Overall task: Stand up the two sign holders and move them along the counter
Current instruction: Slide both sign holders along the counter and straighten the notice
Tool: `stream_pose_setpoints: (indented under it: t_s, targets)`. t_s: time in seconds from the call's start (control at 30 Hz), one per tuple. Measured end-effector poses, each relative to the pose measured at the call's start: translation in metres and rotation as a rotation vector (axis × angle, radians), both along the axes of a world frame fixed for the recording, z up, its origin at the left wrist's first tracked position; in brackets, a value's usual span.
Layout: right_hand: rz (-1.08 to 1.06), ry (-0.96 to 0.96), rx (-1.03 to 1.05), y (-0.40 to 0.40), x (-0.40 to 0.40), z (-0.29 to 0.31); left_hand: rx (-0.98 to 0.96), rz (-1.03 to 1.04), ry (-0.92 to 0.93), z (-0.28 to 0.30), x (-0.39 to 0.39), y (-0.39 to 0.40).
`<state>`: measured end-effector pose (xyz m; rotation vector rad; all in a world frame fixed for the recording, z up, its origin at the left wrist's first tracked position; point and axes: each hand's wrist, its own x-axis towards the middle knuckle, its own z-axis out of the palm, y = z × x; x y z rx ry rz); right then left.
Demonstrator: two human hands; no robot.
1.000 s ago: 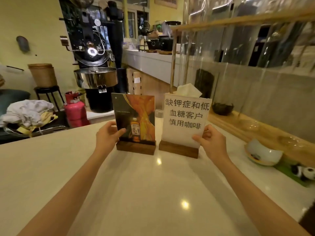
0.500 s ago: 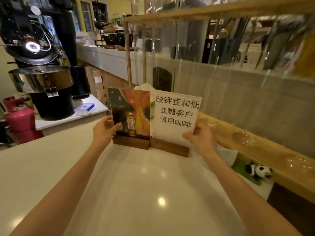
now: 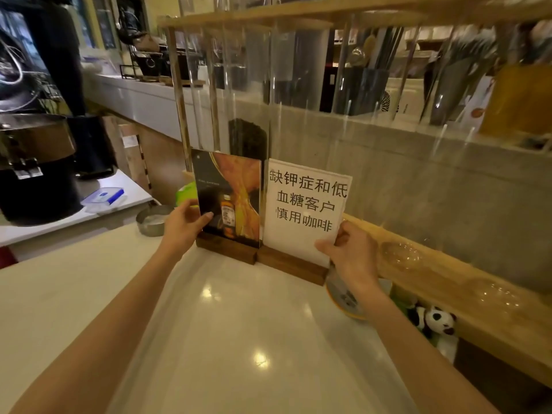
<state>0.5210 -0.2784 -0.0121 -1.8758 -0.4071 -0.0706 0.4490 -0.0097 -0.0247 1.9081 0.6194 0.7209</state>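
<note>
From the head camera, I see both sign holders upright on the pale counter (image 3: 233, 339) at its far end, close under the wooden-framed clear rack (image 3: 298, 22). A second ago their wooden bases stood apart with a strip of counter between them; half a second ago they had closed up, and now the base of the poster sign holder (image 3: 236, 195) sits against the base of the text sign holder (image 3: 301, 210). My left hand (image 3: 182, 227) pinches the poster's left edge, thumb on the front face and fingers curled behind. My right hand (image 3: 354, 255) pinches the lower right corner of the white sheet between thumb and fingers. Both have travelled away from me along the counter, and the metal ashtray (image 3: 152, 219) now lies just left of my left hand. I judge the standing-up done and the move nearly finished, with only letting go remaining. A shallow dish (image 3: 346, 300) sits near the right base, partly hidden by my wrist.
</note>
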Motion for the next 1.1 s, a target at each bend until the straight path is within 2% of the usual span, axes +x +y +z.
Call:
stream_pose_setpoints:
  t_s: [0.33,1.1]
  targets:
    - [-0.103,-0.047,-0.029,-0.006,0.015,-0.010,-0.073,-0.082,-0.058,-0.001,0.043,-0.004]
    - [-0.049,-0.041,-0.077,-0.013,0.011,-0.003,-0.071,-0.154,-0.133,-0.013,0.080,-0.002]
